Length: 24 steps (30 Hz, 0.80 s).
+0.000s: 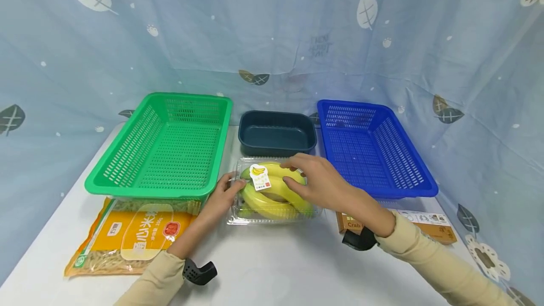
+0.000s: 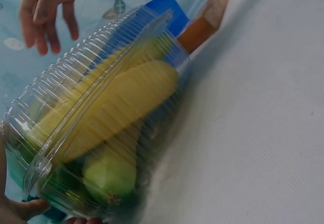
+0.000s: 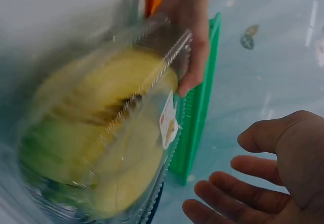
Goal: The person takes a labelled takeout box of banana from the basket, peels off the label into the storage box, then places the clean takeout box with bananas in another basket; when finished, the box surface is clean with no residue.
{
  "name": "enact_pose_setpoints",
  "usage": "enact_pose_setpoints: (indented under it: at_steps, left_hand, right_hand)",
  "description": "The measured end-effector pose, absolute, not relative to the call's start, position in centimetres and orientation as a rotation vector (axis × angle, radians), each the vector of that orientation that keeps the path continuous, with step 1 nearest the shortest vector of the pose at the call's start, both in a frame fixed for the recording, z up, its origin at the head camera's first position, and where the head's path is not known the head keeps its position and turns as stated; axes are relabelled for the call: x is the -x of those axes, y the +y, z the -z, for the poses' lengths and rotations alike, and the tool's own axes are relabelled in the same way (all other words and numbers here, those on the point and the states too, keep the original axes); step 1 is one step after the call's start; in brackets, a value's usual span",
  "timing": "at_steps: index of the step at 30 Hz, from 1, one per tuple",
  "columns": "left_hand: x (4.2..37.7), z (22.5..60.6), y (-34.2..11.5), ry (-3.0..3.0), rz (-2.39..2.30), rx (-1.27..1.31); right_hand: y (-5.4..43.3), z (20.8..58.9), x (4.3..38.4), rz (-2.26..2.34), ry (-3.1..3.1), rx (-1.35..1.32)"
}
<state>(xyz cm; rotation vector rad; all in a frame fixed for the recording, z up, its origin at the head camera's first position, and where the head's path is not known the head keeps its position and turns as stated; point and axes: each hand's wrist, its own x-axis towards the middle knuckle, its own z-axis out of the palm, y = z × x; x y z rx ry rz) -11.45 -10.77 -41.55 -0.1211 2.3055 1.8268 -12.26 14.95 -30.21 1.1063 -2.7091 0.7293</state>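
A clear plastic clamshell box (image 1: 312,216) of yellow bananas (image 1: 272,208) with greenish ends sits on the white table, a small banana label (image 1: 260,177) on its lid. At its left side my left hand (image 1: 222,196) grips the box, the thumb on the near side and some fingers underneath, as the left wrist view (image 2: 30,209) partly shows. My right hand (image 1: 316,179) hovers over the lid's right part with relaxed, spread fingers. Both wrist views show a gap between this hand and the box, with nothing held.
A green basket (image 1: 208,191) stands at left, a dark blue-green tub (image 1: 277,150) behind the box, a blue basket (image 1: 408,190) at right. An orange noodle bag (image 1: 144,235) lies front left; a brown carton (image 1: 433,230) lies under the right forearm.
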Motion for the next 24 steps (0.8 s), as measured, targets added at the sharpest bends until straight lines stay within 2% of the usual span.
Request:
enact_pose_setpoints:
  at_steps: [7,24]
  left_hand:
    - [11.3,41.6,-10.7,2.31,-1.846,0.145]
    - [11.2,41.5,-10.4,2.303,-1.865,0.177]
  right_hand:
    - [13.3,30.3,14.3,-0.7,-2.686,-1.204]
    - [9.9,31.4,16.7,-0.465,-2.768,-1.278]
